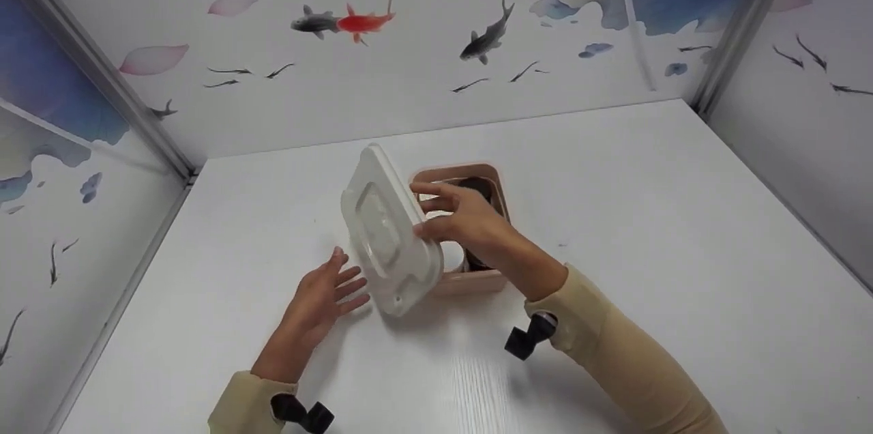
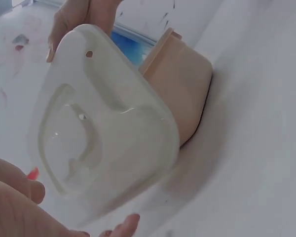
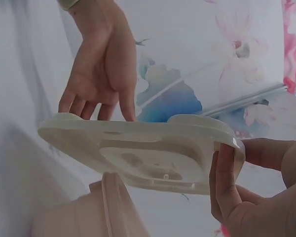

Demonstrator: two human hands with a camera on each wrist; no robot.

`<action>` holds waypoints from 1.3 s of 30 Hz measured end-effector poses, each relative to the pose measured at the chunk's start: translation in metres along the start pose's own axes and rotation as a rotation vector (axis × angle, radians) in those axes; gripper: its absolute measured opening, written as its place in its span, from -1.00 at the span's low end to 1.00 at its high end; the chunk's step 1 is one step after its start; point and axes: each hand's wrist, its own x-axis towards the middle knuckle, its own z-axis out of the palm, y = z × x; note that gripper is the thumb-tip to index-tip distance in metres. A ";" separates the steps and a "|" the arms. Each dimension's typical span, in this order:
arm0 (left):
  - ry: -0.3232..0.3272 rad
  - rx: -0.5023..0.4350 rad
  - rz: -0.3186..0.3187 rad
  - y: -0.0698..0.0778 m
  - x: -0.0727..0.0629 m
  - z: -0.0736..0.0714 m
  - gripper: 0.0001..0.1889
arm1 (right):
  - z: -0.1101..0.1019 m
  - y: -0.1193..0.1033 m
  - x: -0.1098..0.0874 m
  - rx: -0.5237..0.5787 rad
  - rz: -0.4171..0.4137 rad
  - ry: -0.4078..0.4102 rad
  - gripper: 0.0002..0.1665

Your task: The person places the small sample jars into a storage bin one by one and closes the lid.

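A white plastic lid (image 1: 389, 233) stands tilted on edge at the left side of a pink storage box (image 1: 470, 282). My right hand (image 1: 470, 219) grips the lid by its right rim, thumb on one face and fingers on the other, as the right wrist view shows. My left hand (image 1: 320, 301) is beside the lid's lower left edge, fingers spread and holding nothing. Inside the box are a white round item (image 1: 453, 258) and a dark item (image 1: 477, 185), both partly hidden by the right hand.
The box rests on a white table (image 1: 614, 215). Panels printed with fish and petals (image 1: 409, 52) rise behind the table and along both sides, joined by metal corner posts (image 1: 740, 31).
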 end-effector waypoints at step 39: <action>0.197 0.140 0.221 0.049 0.033 0.065 -0.60 | -0.093 0.006 -0.019 -0.331 0.013 0.205 -0.20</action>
